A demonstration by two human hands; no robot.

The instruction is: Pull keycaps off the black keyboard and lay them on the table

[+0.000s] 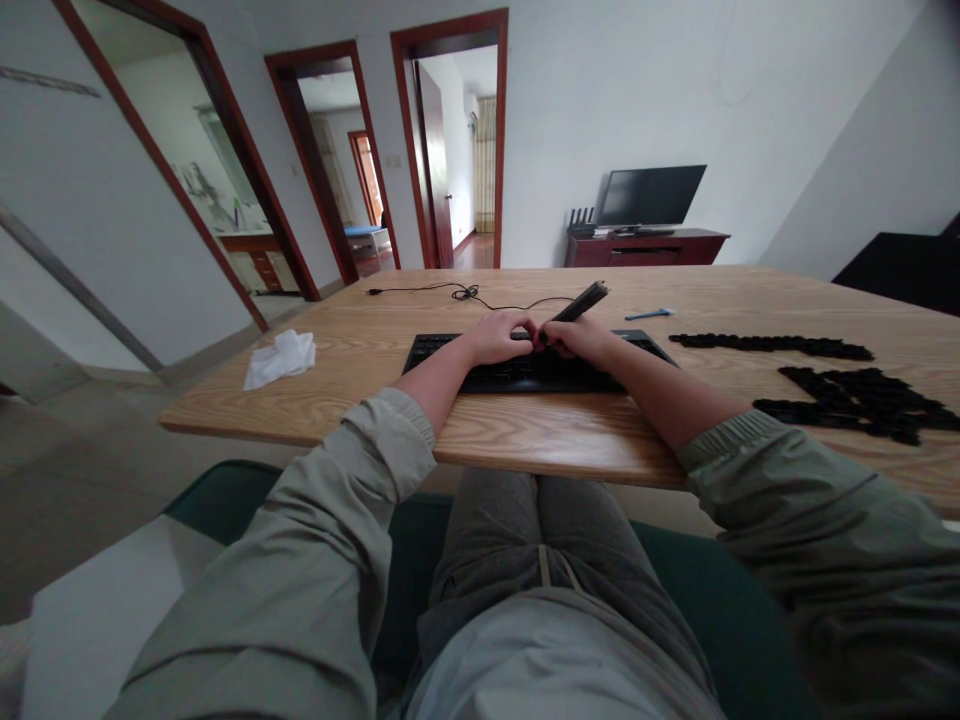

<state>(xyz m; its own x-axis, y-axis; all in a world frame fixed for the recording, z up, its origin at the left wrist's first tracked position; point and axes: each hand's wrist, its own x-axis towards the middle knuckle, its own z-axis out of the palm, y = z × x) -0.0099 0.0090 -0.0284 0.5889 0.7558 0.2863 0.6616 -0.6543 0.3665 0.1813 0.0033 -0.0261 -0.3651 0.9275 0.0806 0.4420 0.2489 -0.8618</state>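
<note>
Right hand [589, 337] closed round a dark, thick pen-like tool [585, 301], I have its low end down at the middle of the black keyboard [540, 383]. My left hand [499, 338] rests beside it, fingers bent and partly open; whether they pinch anything, I cannot tell. I judge this to be close work at one small spot, and any move from this pose calls for a steady tool and left fingertips kept out of its way. The keyboard is wide and lies flat along the near side of the wooden table [375, 400], its middle hidden by my hands; its surface is too dark to read key by key. A thin cable [517, 307] runs behind it toward the far left, looped in a knot.
</note>
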